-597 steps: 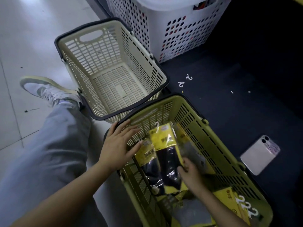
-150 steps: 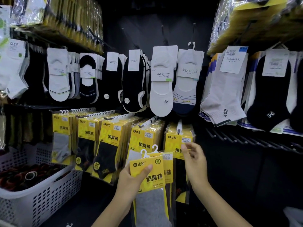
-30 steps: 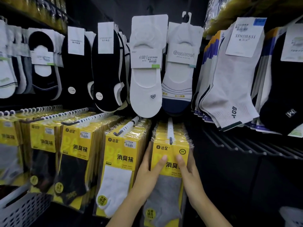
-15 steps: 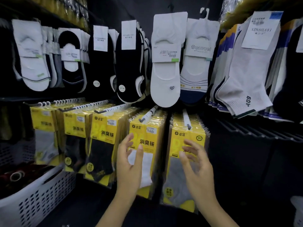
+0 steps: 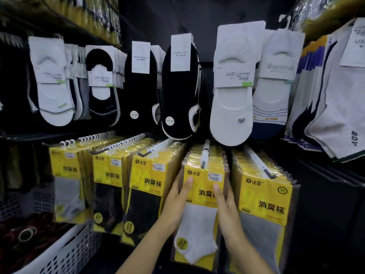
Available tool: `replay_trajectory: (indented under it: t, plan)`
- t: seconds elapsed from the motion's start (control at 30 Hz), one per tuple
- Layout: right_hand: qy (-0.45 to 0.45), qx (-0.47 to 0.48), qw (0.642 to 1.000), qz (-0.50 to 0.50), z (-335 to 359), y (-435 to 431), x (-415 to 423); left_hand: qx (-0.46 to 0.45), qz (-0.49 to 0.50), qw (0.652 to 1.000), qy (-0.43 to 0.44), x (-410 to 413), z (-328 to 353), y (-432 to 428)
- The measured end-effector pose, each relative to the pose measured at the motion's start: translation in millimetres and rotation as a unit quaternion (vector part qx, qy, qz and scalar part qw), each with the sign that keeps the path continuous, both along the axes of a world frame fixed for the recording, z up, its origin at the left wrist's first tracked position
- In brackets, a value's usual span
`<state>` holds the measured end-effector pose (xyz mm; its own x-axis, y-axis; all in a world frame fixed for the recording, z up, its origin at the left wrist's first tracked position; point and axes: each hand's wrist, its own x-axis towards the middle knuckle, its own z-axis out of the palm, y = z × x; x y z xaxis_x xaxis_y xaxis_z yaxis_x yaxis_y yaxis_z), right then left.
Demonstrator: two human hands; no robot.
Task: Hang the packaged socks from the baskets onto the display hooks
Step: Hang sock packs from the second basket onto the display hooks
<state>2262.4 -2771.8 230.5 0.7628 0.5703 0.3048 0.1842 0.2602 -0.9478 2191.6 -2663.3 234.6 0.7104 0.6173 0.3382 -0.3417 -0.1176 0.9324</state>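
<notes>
Dark display wall (image 5: 197, 18) stood behind everything, nearly black, dimly lit. A black shelf edge (image 5: 49, 135) ran across its left side. Below that edge, at lower left, sat a white perforated basket (image 5: 65, 252) holding dark, blurry items. Right of the wall's centre, bare black wire racks (image 5: 333, 175) jutted out. Above those, shiny wrapped stock (image 5: 316, 14) caught some light.

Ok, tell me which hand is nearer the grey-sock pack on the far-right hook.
Right. The right hand grips the white-sock stack's right edge, beside the grey-sock pack; the left hand is on that stack's far side.
</notes>
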Motion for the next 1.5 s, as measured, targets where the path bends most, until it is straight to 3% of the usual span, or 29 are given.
replay_trajectory:
  t: [0.3, 0.7, 0.9, 1.0, 1.1, 1.2, 1.5]
  plan:
    - [-0.011, 0.031, 0.999, 0.020, -3.3, 2.7, 3.3, 0.014, -0.019, 1.000, -0.004, -14.2, -4.0, -2.5]
    - [-0.085, -0.012, 0.984, -0.153, -7.2, -2.3, -37.4, 0.085, 0.017, 0.996, 0.012, -38.4, -6.5, -23.3]
    - [-0.214, 0.000, 0.943, -0.255, -0.7, -1.1, -73.7, 0.142, 0.172, 0.974, -0.038, -90.3, -5.9, -1.0]
    - [-0.254, 0.022, 0.930, -0.266, 1.9, 13.5, -93.5, 0.132, 0.224, 0.966, 0.007, -101.8, -4.7, 36.6]
    - [-0.197, -0.026, 0.970, -0.141, 0.0, 35.9, -111.0, 0.132, 0.197, 0.968, 0.081, -102.6, -6.7, 62.1]
    - [-0.121, -0.086, 0.987, -0.059, -5.7, 62.1, -110.4, 0.125, 0.165, 0.974, 0.094, -99.7, -9.1, 68.8]
    - [0.000, -0.083, 0.994, -0.067, -8.2, 95.3, -84.8, 0.106, 0.120, 0.982, 0.099, -104.6, -16.4, 77.6]
